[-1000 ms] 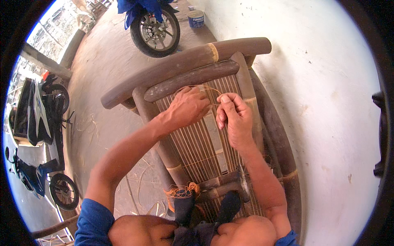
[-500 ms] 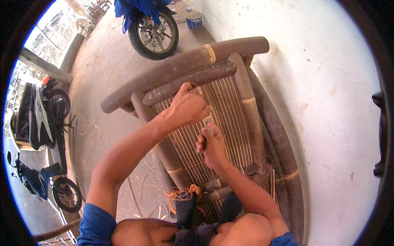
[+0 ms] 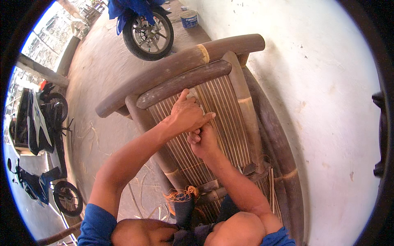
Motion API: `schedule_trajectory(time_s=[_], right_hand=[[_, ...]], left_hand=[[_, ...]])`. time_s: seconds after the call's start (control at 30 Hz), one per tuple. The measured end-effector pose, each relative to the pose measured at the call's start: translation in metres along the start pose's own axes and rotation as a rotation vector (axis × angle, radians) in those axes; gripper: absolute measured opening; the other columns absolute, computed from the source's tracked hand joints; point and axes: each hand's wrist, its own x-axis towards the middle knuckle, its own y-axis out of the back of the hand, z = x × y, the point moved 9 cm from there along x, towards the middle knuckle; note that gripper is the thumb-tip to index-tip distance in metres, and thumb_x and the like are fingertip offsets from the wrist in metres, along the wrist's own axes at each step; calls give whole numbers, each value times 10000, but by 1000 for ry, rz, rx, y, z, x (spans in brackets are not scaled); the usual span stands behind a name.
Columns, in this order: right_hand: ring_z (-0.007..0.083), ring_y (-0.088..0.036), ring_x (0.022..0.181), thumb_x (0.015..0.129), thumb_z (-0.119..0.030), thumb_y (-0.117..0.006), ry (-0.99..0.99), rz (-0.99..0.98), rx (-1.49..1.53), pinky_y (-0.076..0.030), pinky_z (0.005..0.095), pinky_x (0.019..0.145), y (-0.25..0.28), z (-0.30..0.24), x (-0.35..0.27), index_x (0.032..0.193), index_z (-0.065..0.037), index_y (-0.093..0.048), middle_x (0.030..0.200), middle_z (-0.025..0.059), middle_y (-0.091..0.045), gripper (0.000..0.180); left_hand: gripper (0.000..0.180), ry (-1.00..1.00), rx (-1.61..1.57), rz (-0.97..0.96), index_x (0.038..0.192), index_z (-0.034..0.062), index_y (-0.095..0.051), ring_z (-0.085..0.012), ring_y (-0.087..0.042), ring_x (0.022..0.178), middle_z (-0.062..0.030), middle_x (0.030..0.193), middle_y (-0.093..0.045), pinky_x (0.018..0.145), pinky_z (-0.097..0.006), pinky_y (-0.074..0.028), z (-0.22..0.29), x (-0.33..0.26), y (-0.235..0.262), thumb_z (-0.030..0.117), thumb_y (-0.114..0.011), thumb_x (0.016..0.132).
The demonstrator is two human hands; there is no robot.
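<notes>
A panel of thin, pale-brown bamboo slats (image 3: 232, 119) sits in front of the person, between the 2 side posts of a thick, dark-brown bamboo frame (image 3: 245, 110). The slats' long axis runs slantwise, from upper left to lower right, their far ends pointing at a rounded, dark-brown bamboo rail (image 3: 184, 84). Over the panel, the left hand (image 3: 188, 114) stretches its index finger toward that rail; its other fingers are partly hidden. The right hand (image 3: 204, 141) overlaps it from below, fingers curled inward; whether either pinches anything, I cannot tell. A thumb juts rightward where the 2 hands meet. Nearer the person lies a tangled orange fibre bundle (image 3: 182, 194); beyond the frame stands a spoked black motorcycle wheel (image 3: 148, 36).
</notes>
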Motion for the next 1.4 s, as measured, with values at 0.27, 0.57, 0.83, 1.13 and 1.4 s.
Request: schedule_trajectory(time_s=[0.27, 0.57, 0.83, 1.13, 1.4], right_hand=[[73, -491, 469, 1106, -337, -498, -104, 7, -46, -397, 256, 451, 9, 2, 1, 933, -180, -583, 661, -56, -541, 249], [396, -716, 649, 1024, -346, -603, 784, 142, -2068, -552, 540, 567, -23, -68, -49, 1167, -102, -616, 756, 196, -723, 284], [449, -673, 638, 1019, -307, -623, 388, 74, -2230, -526, 532, 579, -55, -72, -118, 905, -64, -675, 639, 218, -637, 274], [207, -616, 528, 1036, -291, -661, 301, 130, -1692, -457, 390, 500, -8, -88, -90, 989, -23, -689, 602, 82, -598, 273], [90, -547, 575, 1101, -297, -566, 212, 172, -802, -435, 277, 537, 17, -54, -39, 938, -58, -674, 670, -9, -580, 309]], left_hand=[[701, -123, 2, -29, 850, 89, -806, -329, -688, 1068, -147, 873, -761, 1160, -620, -235, 2, 1, -10, 536, -333, 1108], [328, -152, -180, 156, 811, 104, -796, -340, -732, 896, -153, 846, -753, 1006, -544, -464, -26, 0, 16, 367, -651, 944], [354, -258, 104, 321, 808, 93, -770, -318, -665, 1030, -122, 847, -723, 1132, -525, -385, -2, -21, 10, 416, -677, 917], [301, -224, -237, 311, 864, 50, -779, -307, -678, 989, -136, 881, -726, 1215, -539, -302, -10, -18, 11, 336, -694, 905], [246, -50, -839, 281, 945, 0, -761, -341, -664, 1022, -147, 936, -688, 1181, -553, -348, -18, -32, 16, 228, -672, 934]])
